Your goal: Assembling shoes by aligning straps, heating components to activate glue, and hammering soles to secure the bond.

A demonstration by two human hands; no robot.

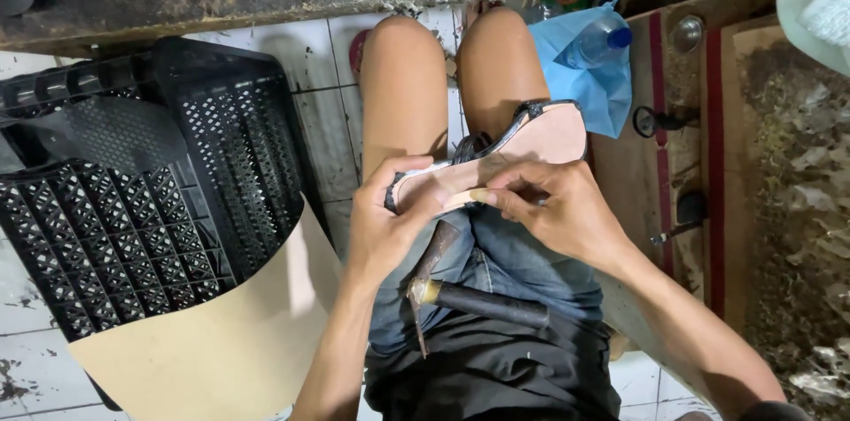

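- Both grips pinch the pink-soled sandal [496, 160] across the lap: left hand [385, 226] clamps its near end, right hand [553, 208] presses fingertips on the sole's edge.
- Sandal's long axis runs from the left hand up-right, toward the knee.
- Hammer [469, 293] rests on the thighs, just beneath both bent wrists.

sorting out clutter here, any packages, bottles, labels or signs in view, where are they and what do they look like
Plastic bottle: on the floor right of the knees, clear, blue cap, lying on the bag.
Blue plastic bag: crumpled under the bottle, beside the sandal sole.
No label, sign or screen is clear enough to tell.
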